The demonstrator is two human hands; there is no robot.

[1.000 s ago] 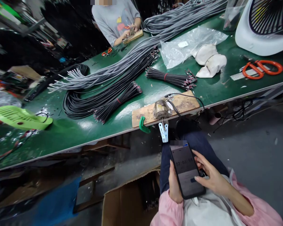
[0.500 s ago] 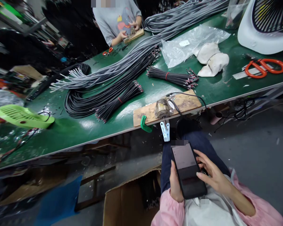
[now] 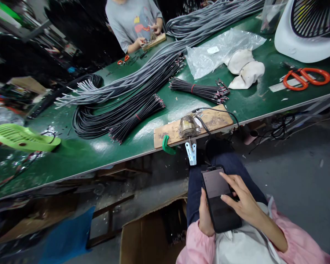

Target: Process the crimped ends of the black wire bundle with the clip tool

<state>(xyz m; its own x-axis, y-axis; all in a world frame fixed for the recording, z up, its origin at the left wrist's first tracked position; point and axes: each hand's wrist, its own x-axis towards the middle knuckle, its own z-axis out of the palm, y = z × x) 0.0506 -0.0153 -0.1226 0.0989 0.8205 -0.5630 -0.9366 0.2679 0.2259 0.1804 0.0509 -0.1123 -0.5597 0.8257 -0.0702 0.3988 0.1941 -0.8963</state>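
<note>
Cradling the black slab smartphone (image 3: 220, 200) in my left hand (image 3: 205, 216), right hand (image 3: 243, 201) spread, fingertips tapping; loose grip, it could slide off my lap.

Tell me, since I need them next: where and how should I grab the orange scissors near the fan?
Probably by the orange loop handles of the scissors, coming from above. They lie flat on the green table, loops toward the fan side, nothing on top of them.
</note>
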